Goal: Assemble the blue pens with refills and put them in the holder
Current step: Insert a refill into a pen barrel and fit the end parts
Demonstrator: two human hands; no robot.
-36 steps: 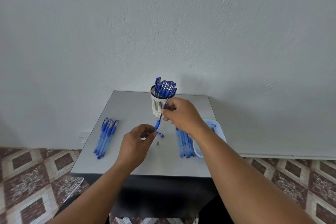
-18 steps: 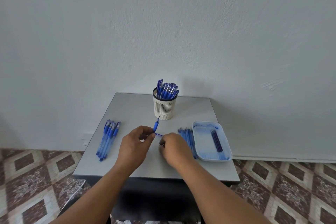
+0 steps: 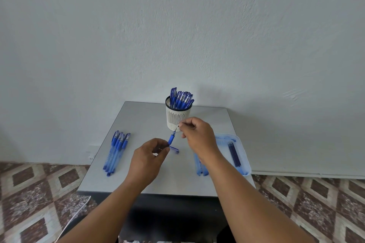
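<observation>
My left hand (image 3: 149,157) pinches the lower end of a blue pen (image 3: 171,138), which tilts up to the right in front of the holder. At the pen's upper end, my right hand (image 3: 197,134) pinches a small tip piece (image 3: 178,125). A loose blue cap (image 3: 175,149) lies on the table just below the pen. The white slotted holder (image 3: 177,119) stands at the back, with several capped blue pens (image 3: 181,98) in it.
Several blue pens (image 3: 117,150) lie in a row at the table's (image 3: 142,120) left. More blue pen parts (image 3: 201,169) lie partly under my right forearm. At the right, a pale tray (image 3: 244,161) holds dark refills (image 3: 234,153). The wall is close behind.
My right hand dropped to the table beside the left hand, then rose to the pen's upper end with a small piece. The left hand has kept hold of the pen.
</observation>
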